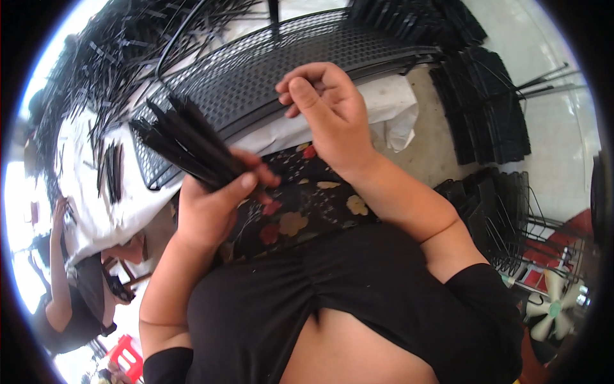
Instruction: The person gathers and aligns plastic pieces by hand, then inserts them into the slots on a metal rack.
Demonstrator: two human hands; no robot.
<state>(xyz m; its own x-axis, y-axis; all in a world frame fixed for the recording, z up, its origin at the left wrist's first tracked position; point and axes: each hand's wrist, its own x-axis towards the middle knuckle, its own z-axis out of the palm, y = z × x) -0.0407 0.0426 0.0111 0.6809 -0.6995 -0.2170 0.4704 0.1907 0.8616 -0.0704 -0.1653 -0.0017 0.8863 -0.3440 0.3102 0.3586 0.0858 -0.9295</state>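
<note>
A bundle of thin, flat black strips [192, 146] is sitting in the left hand [214, 203], with the fingers and thumb closing around its lower end. The strips are slanting from that grip up toward the left, running roughly side by side. They are packing tightly near the hand and spreading apart at the far end, where their tips are ending unevenly. The bundle is showing in front of a black mesh panel [240, 93], partly covering it.
</note>
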